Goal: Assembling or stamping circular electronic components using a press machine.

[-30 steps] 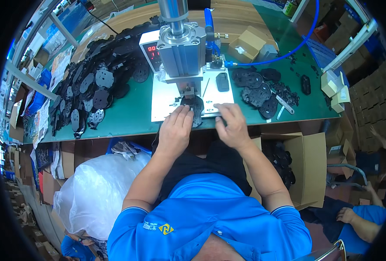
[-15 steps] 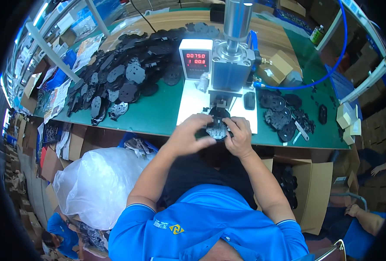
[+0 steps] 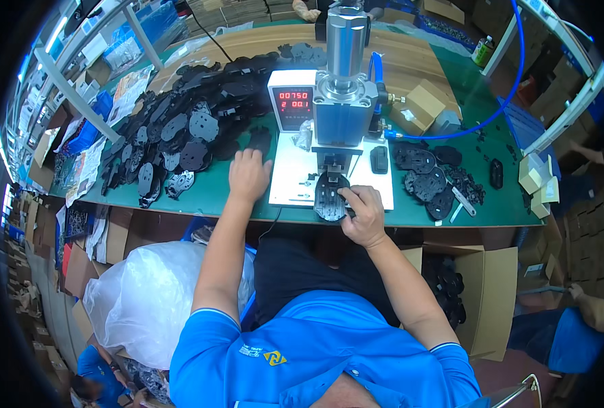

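Observation:
A black oval plastic plate point(image 3: 330, 200) lies on the white base of a bench press point(image 3: 344, 112), its far end under the press head. My right hand point(image 3: 365, 216) is closed on the plate's right edge, thumb and fingers pinching it. Away to the left, my left hand point(image 3: 249, 178) is over the green table point(image 3: 227, 193), between the press base and a large heap of similar black plates point(image 3: 179, 126). Its fingers point forward with the thumb apart, and nothing shows in it. Its fingertips are close to a dark plate point(image 3: 255, 139) at the heap's right side.
A white control box point(image 3: 292, 100) with a red display stands left of the press. More black plates point(image 3: 424, 183) and a grey-handled tool point(image 3: 463, 201) lie to the right. A blue air hose point(image 3: 478, 128) loops behind. Below stand a clear plastic bag point(image 3: 149, 292) and an open carton point(image 3: 489, 299).
My left hand has left the plate at the press and moved left and forward toward the heap. My right hand stays on the plate. The display has changed, and the whole view has shifted slightly.

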Demonstrator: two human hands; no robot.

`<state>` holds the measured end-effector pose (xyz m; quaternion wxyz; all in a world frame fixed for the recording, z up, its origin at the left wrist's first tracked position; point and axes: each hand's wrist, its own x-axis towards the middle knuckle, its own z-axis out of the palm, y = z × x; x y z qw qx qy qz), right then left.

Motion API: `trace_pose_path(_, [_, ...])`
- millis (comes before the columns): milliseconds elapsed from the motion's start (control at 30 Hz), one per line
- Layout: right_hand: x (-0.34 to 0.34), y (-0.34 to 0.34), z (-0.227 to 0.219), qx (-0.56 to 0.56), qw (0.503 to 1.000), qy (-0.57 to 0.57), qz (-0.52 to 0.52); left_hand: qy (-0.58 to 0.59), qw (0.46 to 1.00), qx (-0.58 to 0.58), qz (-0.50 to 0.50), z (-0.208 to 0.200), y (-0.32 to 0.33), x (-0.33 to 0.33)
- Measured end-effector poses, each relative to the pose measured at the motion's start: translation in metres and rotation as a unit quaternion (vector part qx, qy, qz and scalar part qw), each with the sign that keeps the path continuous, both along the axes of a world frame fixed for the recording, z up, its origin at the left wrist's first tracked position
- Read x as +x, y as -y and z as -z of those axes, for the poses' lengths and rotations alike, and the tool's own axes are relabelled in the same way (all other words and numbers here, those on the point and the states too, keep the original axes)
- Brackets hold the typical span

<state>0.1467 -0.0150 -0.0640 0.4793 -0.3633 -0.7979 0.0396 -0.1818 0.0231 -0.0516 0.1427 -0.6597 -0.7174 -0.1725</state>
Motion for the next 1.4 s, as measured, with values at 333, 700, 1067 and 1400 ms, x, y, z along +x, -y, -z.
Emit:
trace_pose_path(333, [-0.002,0.004,-0.011,-0.004,1.0,-0.006,0.01,0.087,0.995,-0.004,-0.055,0.002,0.127,-0.01])
trace_pose_path(700, [0.001,0.002,-0.01,-0.009,1.0,-0.012,0.007,-0.037,0.998,-0.046,-0.029,-0.011,0.151,0.021])
trace_pose_path(1067, [0.001,0.002,-0.01,-0.01,1.0,-0.01,0.004,0.011,0.993,-0.086,-0.074,-0.01,0.168,-0.004])
trace_pose_path(1400, [0.002,0.002,-0.012,-0.048,0.997,-0.055,-0.007,0.177,0.974,0.1,0.101,-0.058,0.161,0.032])
